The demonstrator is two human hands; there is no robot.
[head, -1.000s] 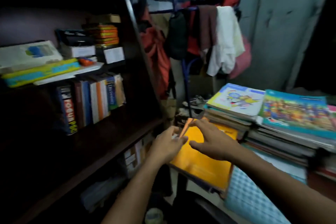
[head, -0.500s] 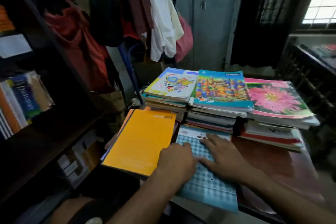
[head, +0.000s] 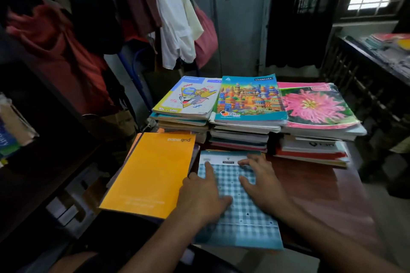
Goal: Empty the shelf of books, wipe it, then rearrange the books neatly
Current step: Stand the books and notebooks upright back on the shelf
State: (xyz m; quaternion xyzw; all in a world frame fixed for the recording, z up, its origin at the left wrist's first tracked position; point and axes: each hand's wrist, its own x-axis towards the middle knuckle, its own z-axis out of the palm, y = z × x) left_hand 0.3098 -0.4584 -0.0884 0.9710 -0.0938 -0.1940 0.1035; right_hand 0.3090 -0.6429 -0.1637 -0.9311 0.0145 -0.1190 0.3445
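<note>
Home bedroom/study: clothes rack [head: 155, 6] w/ hung garments, steel cupboard [head: 239, 17], notebook stacks [head: 244, 126] on wooden table [head: 315, 188].

Both arms reach forward, left grip [head: 205, 193] and right grip [head: 261, 180] lying palm-down with fingers spread flat.

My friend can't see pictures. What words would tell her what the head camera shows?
Two bare hands, left hand and right hand, rest flat with spread fingers on a blue-checked notebook lying on a reddish-brown wooden table. An orange notebook lies to its left, and three stacks of colourful books stand behind.
</note>
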